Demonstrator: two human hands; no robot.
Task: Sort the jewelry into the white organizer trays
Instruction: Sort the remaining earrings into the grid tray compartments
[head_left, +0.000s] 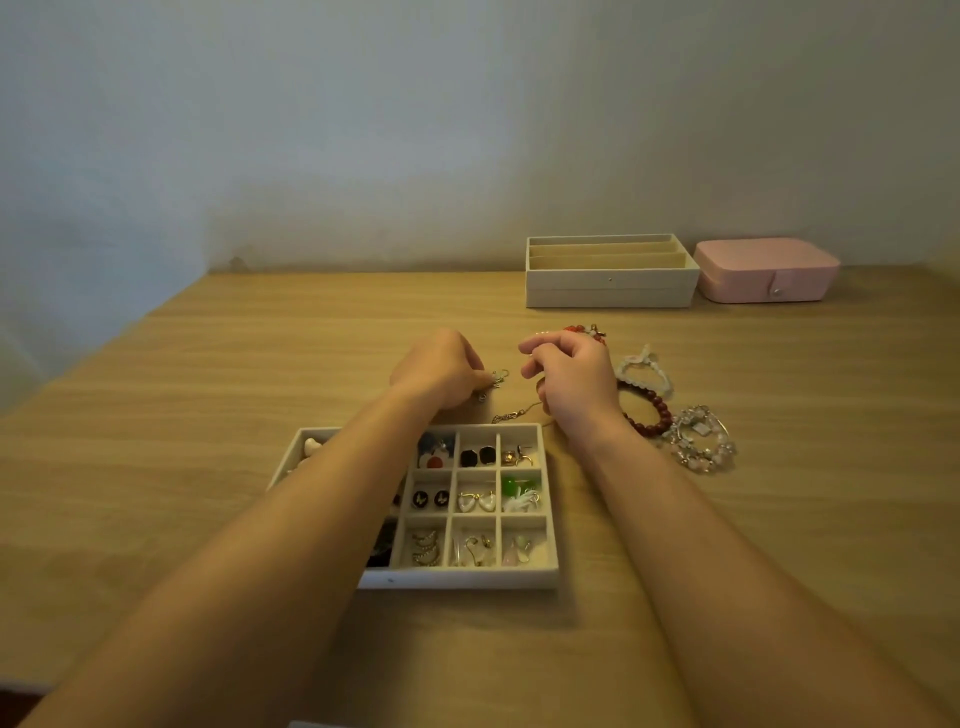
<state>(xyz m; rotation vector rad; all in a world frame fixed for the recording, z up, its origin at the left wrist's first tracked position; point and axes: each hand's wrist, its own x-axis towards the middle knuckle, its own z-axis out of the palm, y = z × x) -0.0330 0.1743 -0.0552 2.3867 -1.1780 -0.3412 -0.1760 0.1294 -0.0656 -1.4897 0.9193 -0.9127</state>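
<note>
**Both hands over loose jewelry beyond the gridded tray**

On the wooden table (208, 395), close to the person, sits a white gridded tray (457, 578) with earrings laid pair by pair in its small cells: black ones, white hearts, a green piece, gold hooks. The left forearm crosses over the tray's left side and hides those cells.

Just past the tray's far edge, the left hand (441, 371) has its fingertips pinched together on a small silver earring (498, 378). The right hand (569, 376) is loosely curled beside it, fingers bent inward; whether it holds anything I cannot tell. A thin chain (514, 414) lies on the wood between the hands and the tray.

To the right lie a dark red bead bracelet (655, 415), a white bracelet (643, 370) and a clear crystal bracelet (701, 441). Against the wall stand a white slotted organizer (613, 288) and, touching it, a shut pink case (763, 270).
</note>
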